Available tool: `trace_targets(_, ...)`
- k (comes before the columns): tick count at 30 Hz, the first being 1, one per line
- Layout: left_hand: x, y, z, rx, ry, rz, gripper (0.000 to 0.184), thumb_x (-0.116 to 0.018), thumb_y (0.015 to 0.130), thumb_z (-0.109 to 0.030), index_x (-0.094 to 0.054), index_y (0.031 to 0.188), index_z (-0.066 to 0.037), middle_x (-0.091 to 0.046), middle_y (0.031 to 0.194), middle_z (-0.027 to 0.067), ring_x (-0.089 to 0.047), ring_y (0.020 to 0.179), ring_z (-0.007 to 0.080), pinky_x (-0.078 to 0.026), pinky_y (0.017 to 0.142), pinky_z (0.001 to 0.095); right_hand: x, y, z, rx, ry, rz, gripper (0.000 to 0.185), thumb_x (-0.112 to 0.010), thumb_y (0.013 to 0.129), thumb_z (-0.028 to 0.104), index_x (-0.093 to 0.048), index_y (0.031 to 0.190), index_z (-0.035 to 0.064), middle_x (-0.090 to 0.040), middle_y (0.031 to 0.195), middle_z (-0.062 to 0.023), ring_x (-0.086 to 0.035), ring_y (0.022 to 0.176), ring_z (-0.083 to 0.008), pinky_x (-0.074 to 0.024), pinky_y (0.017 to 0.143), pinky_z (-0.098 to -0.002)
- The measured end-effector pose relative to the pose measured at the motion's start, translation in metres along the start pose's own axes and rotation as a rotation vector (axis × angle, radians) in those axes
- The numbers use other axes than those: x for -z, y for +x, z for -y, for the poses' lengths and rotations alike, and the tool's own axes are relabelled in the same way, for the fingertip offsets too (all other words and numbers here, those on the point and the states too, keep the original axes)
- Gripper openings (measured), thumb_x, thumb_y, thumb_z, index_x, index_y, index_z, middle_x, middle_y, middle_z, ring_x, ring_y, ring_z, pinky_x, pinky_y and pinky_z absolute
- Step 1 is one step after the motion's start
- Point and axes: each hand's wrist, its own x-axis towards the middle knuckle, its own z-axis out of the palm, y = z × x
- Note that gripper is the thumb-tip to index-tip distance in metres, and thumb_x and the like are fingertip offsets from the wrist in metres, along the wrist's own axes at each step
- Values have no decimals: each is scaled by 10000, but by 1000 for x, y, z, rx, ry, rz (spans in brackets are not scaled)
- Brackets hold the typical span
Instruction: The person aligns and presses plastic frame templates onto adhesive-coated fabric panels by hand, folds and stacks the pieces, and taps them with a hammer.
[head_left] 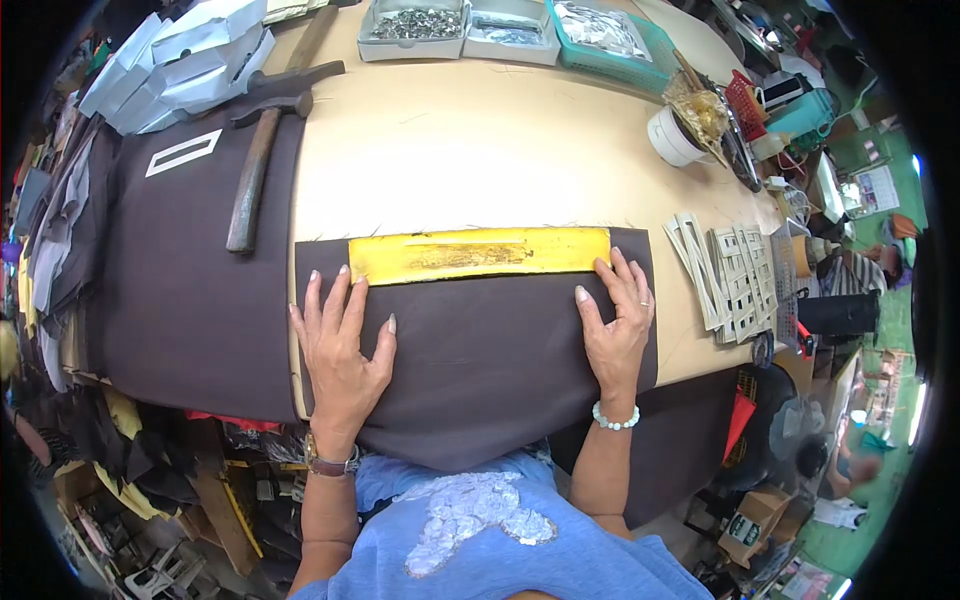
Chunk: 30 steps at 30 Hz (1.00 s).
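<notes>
A dark fabric piece (470,350) lies over the table's front edge and hangs toward my lap. Along its far edge rests a yellow strip (570,250) with a worn brownish patch in the middle. My left hand (345,355) lies flat on the fabric with fingers spread, fingertips at the strip's left end. At the strip's right end, my right hand (617,325) is spread the same way, its fingertips touching the lower corner. Neither hand grips anything.
Two hammers, one with a wooden handle (247,190), lie on dark cloth (190,290) at left. Boxes of small metal parts (412,45) and a teal basket (655,45) stand at the back. To the right are a white pot (673,140) and cut-out card templates (742,280).
</notes>
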Motion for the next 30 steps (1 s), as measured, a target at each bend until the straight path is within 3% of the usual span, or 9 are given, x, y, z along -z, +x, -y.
trace_targets(10, 0, 0, 1, -2, -6, 0, 507, -646, 790, -138, -534, 1277, -51, -477, 1360, 129, -315, 1340, 365, -188, 1088, 575, 0, 0, 1, -2, -16, 1, 407, -694, 796, 237, -636, 1165, 75, -538, 1325, -87, -401, 1280, -336, -236, 1085, -484)
trace_targets(17, 1, 1, 0, 3, -27, -9, 445, -657, 789, -148, -601, 1228, -111, -487, 1352, 127, -331, 1326, 375, -207, 1075, 582, 0, 0, 2, -6, -30, 1, 403, -689, 793, 222, -635, 1165, 74, -541, 1324, -86, -409, 1275, -335, -244, 1083, -476)
trace_targets(25, -2, 0, 2, -12, -49, -32, 435, -669, 787, -208, -615, 1201, -84, -474, 1351, 139, -323, 1308, 406, -209, 1031, 654, -2, 0, 1, 11, -34, -7, 393, -679, 798, 199, -630, 1163, 61, -554, 1302, -112, -417, 1262, -353, -265, 1077, -468)
trace_targets(30, 0, 1, -2, -7, 3, -28, 417, -645, 807, -186, -601, 1205, -70, -473, 1363, 124, -315, 1325, 392, -204, 1056, 623, -4, 0, 1, 35, -69, -19, 386, -669, 808, 201, -627, 1158, 44, -534, 1323, -112, -415, 1254, -367, -270, 1067, -479)
